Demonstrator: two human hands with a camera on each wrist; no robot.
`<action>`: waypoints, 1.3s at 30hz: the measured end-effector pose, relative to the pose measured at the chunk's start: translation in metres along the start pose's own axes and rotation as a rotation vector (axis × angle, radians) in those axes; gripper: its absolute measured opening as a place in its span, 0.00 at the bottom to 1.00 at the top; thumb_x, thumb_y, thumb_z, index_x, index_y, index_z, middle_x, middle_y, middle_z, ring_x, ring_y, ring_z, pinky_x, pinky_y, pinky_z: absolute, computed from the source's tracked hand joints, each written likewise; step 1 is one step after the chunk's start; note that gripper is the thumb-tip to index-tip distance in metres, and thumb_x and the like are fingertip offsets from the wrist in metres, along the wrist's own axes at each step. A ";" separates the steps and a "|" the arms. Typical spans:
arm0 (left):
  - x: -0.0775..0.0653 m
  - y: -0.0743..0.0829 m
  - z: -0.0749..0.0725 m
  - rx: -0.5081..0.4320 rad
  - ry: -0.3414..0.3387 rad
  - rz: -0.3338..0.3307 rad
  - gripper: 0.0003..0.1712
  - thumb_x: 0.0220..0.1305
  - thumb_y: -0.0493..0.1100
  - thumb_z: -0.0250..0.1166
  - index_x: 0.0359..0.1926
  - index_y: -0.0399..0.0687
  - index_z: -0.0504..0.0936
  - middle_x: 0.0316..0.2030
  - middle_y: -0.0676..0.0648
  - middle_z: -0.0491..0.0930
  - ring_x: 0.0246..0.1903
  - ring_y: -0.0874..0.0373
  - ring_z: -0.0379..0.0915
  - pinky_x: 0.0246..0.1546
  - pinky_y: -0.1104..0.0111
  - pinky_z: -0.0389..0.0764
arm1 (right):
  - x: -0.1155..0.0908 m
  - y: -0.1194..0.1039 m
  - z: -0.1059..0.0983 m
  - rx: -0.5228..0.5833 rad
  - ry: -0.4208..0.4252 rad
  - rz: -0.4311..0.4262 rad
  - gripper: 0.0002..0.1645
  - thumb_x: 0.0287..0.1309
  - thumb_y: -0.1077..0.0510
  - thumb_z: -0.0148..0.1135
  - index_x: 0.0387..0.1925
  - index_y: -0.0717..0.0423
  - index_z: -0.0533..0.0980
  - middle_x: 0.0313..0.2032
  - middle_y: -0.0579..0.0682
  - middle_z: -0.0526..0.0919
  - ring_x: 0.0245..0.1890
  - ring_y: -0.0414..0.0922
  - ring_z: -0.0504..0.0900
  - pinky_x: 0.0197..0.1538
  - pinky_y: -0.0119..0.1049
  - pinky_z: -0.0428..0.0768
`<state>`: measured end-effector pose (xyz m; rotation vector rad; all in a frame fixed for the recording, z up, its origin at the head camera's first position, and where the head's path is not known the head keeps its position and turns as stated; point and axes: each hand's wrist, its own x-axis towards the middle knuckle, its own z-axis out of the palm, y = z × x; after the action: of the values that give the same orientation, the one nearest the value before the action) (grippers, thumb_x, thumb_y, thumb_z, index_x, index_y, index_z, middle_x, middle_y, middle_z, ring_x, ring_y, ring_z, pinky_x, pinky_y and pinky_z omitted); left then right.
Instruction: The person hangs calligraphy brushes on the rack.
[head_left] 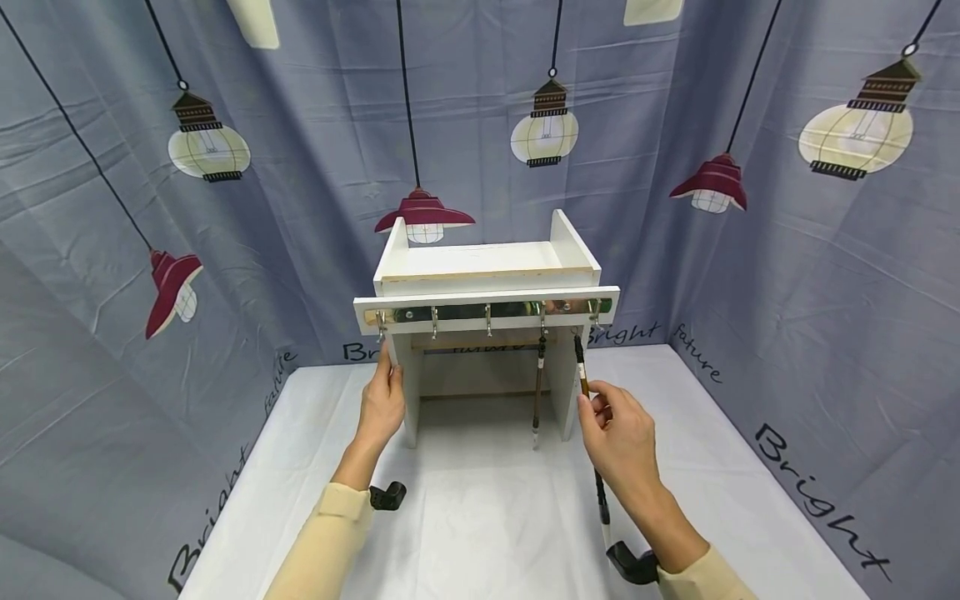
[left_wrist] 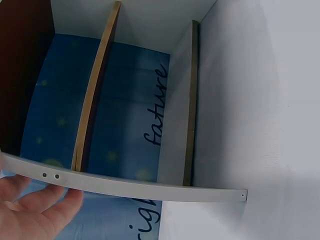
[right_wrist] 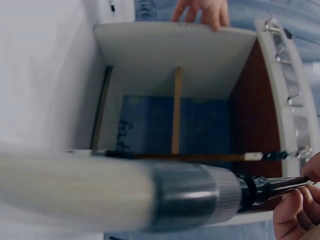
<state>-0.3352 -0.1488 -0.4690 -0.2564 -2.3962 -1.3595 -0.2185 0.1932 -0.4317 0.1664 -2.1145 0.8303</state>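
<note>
A white wooden rack (head_left: 483, 296) carries a metal strip with several hooks along its front. My left hand (head_left: 384, 404) rests against the outer side of the left side panel (left_wrist: 150, 189), its fingertips (left_wrist: 72, 197) at the front edge. In my right hand (head_left: 618, 425), thumb and fingers pinch the handle of a calligraphy brush (head_left: 582, 375). Its top is just below the rightmost hook (head_left: 595, 310), and its pale bristles (right_wrist: 75, 185) point down, large and blurred in the right wrist view. A second brush (head_left: 537, 383) hangs from the neighbouring hook, bristles down.
The rack stands on a table with a white cloth (head_left: 465, 517). Its top is an open tray (head_left: 480, 260) with raised ends. Blue-grey curtains (head_left: 315, 167) printed with lamps enclose the back and sides. Black wrist cameras (head_left: 387, 496) hang at both sleeves.
</note>
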 end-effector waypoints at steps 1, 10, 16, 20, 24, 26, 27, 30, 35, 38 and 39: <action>0.000 0.000 0.000 -0.001 -0.001 0.000 0.34 0.84 0.46 0.45 0.84 0.57 0.46 0.75 0.34 0.63 0.70 0.34 0.67 0.66 0.40 0.72 | 0.001 -0.003 0.000 0.012 0.003 -0.007 0.11 0.59 0.66 0.72 0.44 0.63 0.83 0.27 0.49 0.80 0.24 0.40 0.79 0.28 0.23 0.75; -0.002 -0.002 0.001 0.005 0.003 -0.002 0.34 0.84 0.46 0.45 0.84 0.57 0.47 0.76 0.35 0.63 0.70 0.34 0.67 0.65 0.40 0.72 | 0.003 -0.024 0.005 0.092 0.012 -0.056 0.11 0.59 0.67 0.71 0.45 0.63 0.83 0.27 0.48 0.80 0.24 0.38 0.79 0.29 0.19 0.73; -0.002 -0.002 0.001 0.008 0.004 -0.008 0.34 0.84 0.46 0.45 0.84 0.56 0.47 0.76 0.36 0.63 0.70 0.34 0.67 0.65 0.40 0.72 | 0.004 -0.033 0.014 0.130 -0.001 -0.066 0.11 0.59 0.68 0.72 0.44 0.63 0.83 0.27 0.47 0.80 0.24 0.38 0.78 0.28 0.18 0.74; -0.002 -0.002 0.001 0.005 0.000 -0.008 0.34 0.84 0.46 0.45 0.84 0.56 0.46 0.76 0.36 0.62 0.70 0.34 0.67 0.65 0.40 0.72 | 0.004 -0.038 0.019 0.144 -0.012 -0.069 0.12 0.58 0.68 0.72 0.44 0.63 0.82 0.27 0.48 0.79 0.24 0.37 0.78 0.28 0.18 0.74; -0.002 -0.001 0.001 0.008 0.007 -0.001 0.34 0.84 0.45 0.45 0.84 0.57 0.46 0.76 0.35 0.63 0.69 0.34 0.68 0.64 0.40 0.73 | 0.003 -0.043 0.025 0.167 -0.016 -0.071 0.12 0.58 0.67 0.72 0.44 0.62 0.82 0.28 0.48 0.80 0.24 0.37 0.79 0.28 0.19 0.75; -0.001 -0.001 0.002 0.010 0.013 0.003 0.34 0.84 0.45 0.45 0.84 0.56 0.47 0.75 0.34 0.63 0.69 0.33 0.68 0.63 0.40 0.74 | 0.003 -0.045 0.028 0.178 -0.017 -0.071 0.12 0.58 0.67 0.72 0.44 0.62 0.82 0.29 0.49 0.81 0.24 0.37 0.79 0.28 0.20 0.75; -0.001 -0.001 0.002 0.012 0.015 0.004 0.34 0.84 0.46 0.45 0.84 0.56 0.46 0.75 0.34 0.63 0.68 0.33 0.69 0.62 0.40 0.74 | 0.003 -0.047 0.029 0.183 -0.019 -0.069 0.12 0.58 0.66 0.72 0.44 0.62 0.82 0.29 0.49 0.81 0.24 0.37 0.79 0.28 0.20 0.75; -0.001 -0.001 0.002 0.011 0.011 0.004 0.34 0.84 0.46 0.45 0.84 0.54 0.46 0.75 0.34 0.62 0.69 0.33 0.68 0.62 0.40 0.74 | 0.002 -0.051 0.034 0.207 -0.027 -0.060 0.12 0.58 0.67 0.73 0.44 0.61 0.82 0.30 0.50 0.82 0.23 0.37 0.79 0.27 0.21 0.76; -0.002 -0.001 0.001 0.001 -0.002 -0.012 0.34 0.84 0.46 0.45 0.84 0.55 0.46 0.76 0.35 0.61 0.70 0.35 0.66 0.65 0.40 0.72 | -0.001 -0.058 0.042 0.238 -0.050 -0.053 0.11 0.58 0.66 0.73 0.43 0.61 0.82 0.28 0.48 0.82 0.22 0.36 0.78 0.27 0.21 0.77; -0.001 -0.001 0.001 0.002 0.001 -0.011 0.34 0.84 0.46 0.45 0.84 0.56 0.47 0.76 0.36 0.63 0.70 0.34 0.67 0.65 0.40 0.73 | -0.002 -0.062 0.047 0.237 -0.062 -0.062 0.11 0.58 0.66 0.72 0.43 0.60 0.81 0.27 0.47 0.81 0.22 0.35 0.78 0.26 0.23 0.77; -0.001 -0.001 0.001 0.005 0.001 -0.010 0.34 0.84 0.46 0.45 0.84 0.56 0.47 0.76 0.36 0.63 0.69 0.34 0.67 0.64 0.40 0.73 | -0.002 -0.064 0.048 0.236 -0.066 -0.063 0.11 0.58 0.66 0.72 0.43 0.60 0.81 0.27 0.47 0.81 0.22 0.35 0.78 0.26 0.24 0.78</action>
<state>-0.3345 -0.1482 -0.4707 -0.2431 -2.4022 -1.3576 -0.2246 0.1141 -0.4216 0.3875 -2.0561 1.0470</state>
